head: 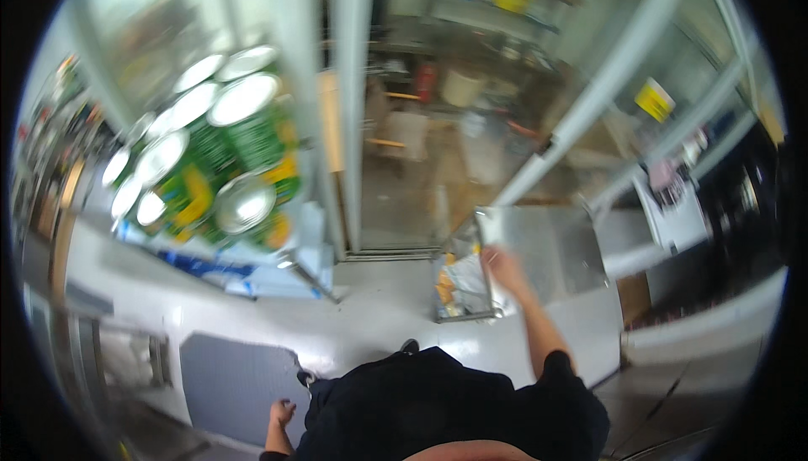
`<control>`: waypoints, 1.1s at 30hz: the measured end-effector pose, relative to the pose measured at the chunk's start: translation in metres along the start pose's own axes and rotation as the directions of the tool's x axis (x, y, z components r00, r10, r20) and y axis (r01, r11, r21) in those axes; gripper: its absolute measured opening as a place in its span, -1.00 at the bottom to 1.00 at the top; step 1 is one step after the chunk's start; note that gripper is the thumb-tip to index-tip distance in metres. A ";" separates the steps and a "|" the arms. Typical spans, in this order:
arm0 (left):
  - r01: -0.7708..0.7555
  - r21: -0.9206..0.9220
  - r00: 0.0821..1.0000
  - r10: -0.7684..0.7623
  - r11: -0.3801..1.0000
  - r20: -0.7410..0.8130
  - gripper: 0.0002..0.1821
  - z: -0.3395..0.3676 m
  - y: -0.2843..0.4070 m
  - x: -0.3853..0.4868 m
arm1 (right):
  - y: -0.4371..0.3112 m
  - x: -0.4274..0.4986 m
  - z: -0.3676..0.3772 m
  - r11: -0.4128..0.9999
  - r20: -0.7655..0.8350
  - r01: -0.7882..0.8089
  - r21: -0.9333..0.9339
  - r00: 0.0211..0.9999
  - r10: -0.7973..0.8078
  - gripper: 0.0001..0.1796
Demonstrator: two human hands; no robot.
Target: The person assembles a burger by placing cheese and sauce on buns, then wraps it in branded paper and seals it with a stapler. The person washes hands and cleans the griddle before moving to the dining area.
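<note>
My left hand hangs low at my side over a grey floor mat. Nothing shows in it, and its fingers are loosely curled and a little apart. On the other side my right arm reaches forward, the right hand at the near left corner of a stainless steel table. Motion blur hides whether those fingers grip the edge or only pass above it. Just left of that hand, white and orange packages lie on a shelf within the table's metal frame.
Large green and yellow cans with shiny lids are stacked on a table at left. A sliding door's track borders a brown-floored room ahead, with a red fire extinguisher inside. Glass panels with a yellow sign stand at right.
</note>
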State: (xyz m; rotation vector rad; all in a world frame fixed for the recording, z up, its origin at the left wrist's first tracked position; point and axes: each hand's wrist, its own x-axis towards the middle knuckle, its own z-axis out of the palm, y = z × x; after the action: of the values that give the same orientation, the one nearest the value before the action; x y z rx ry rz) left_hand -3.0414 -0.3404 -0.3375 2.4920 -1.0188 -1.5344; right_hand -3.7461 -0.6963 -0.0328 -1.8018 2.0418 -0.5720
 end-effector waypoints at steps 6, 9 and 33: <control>-0.156 0.027 0.956 0.158 0.987 -0.245 -0.44 -0.047 -0.070 -0.005 | -0.294 -0.114 0.242 0.815 0.596 0.308 0.492 0.563 -0.572 -0.71; -0.094 -0.042 0.961 0.079 0.995 -0.264 -0.45 -0.093 -0.105 -0.003 | -0.413 -0.147 0.296 0.771 0.659 0.349 0.532 0.400 -0.637 -0.70; -0.035 -0.474 0.848 -0.225 0.880 -0.480 -0.54 -0.710 -0.214 0.214 | -1.002 -0.009 0.658 0.343 0.836 0.869 0.356 -0.132 -0.533 -0.78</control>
State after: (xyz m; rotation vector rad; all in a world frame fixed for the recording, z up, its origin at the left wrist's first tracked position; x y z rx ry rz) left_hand -2.2942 -0.4972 -0.2205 2.4016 -0.3768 -0.8675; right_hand -2.5558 -0.8367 -0.0745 -2.5234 0.1402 0.5886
